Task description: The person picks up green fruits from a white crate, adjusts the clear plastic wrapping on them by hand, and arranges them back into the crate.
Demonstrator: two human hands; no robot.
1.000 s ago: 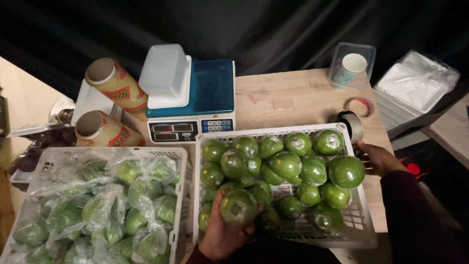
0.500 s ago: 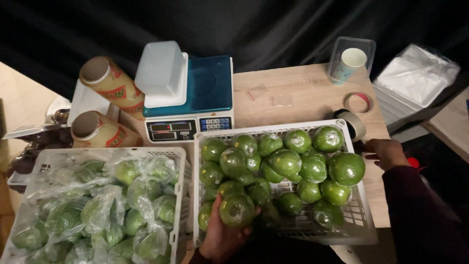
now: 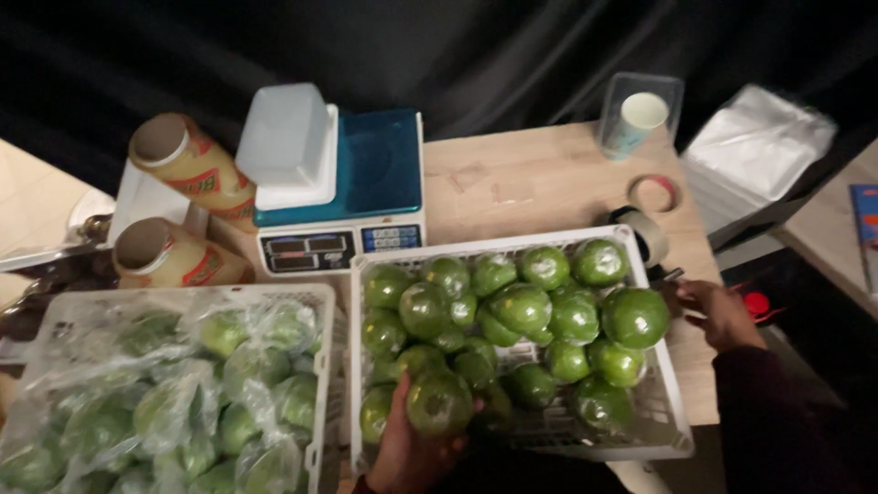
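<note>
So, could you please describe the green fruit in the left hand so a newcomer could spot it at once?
Start at the white crate of loose green fruit, right of the crate of bagged fruit. Go to its near edge, left of centre. The fruit there is the only one gripped from below by a hand, the left hand.

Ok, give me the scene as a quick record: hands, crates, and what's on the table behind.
left hand: gripping a wrapped green fruit at the near edge of the right crate
right hand: at the right crate's outer side; what it holds cannot be told
right crate contents: loose green fruit
left crate: green fruit in clear bags
behind: scale, white tub on it, two tape rolls, paper cup
</note>
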